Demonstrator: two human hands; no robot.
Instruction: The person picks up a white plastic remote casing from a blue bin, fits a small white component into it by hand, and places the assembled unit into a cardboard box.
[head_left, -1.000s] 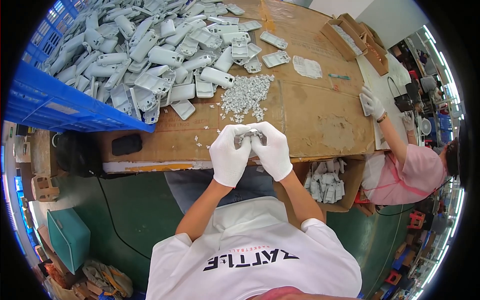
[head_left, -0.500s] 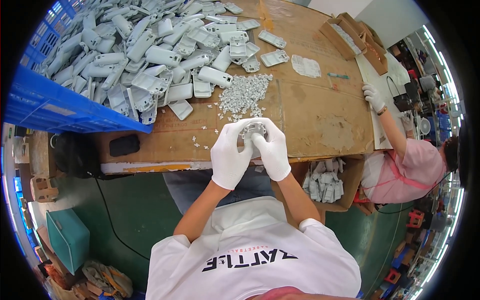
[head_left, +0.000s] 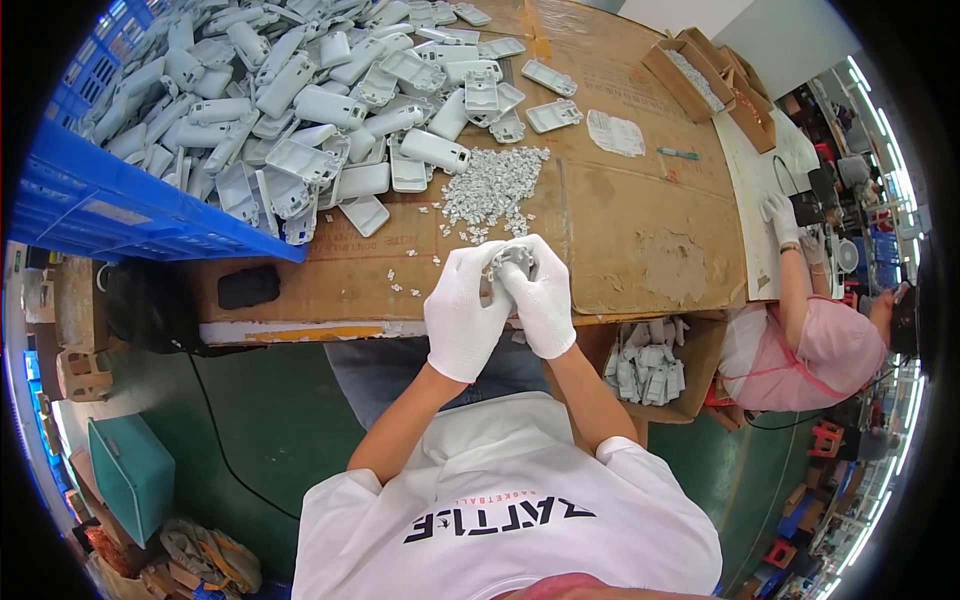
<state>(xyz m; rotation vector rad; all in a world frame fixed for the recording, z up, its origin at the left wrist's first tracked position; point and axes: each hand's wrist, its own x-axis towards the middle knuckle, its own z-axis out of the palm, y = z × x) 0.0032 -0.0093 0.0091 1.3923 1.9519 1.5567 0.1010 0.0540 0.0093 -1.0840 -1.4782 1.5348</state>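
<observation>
Both my hands wear white knit gloves and meet at the table's near edge. Between them they grip a light grey plastic housing [head_left: 508,258], its open side with small clips partly showing. My left hand [head_left: 466,312] is closed round one side of it. My right hand [head_left: 544,308] is closed on the other side, its thumb pressed into the part; most of the housing is hidden by the gloves. Just beyond lies a heap of tiny pale plastic pieces [head_left: 490,190], some strewn to its left. A big pile of similar housings [head_left: 335,108] covers the table's far left.
A blue crate [head_left: 140,190] rests at the left, beside a dark pouch [head_left: 249,287]. Below the table edge at right, a cardboard box [head_left: 702,372] holds several pale parts. Farther right are a green pen [head_left: 678,153], cardboard trays [head_left: 680,75] and a co-worker in pink [head_left: 800,355].
The housing has tilted between my hands, and my right hand has shifted slightly left and up. At right, the co-worker's gloved hand has drawn away from the cardboard table toward the white surface.
</observation>
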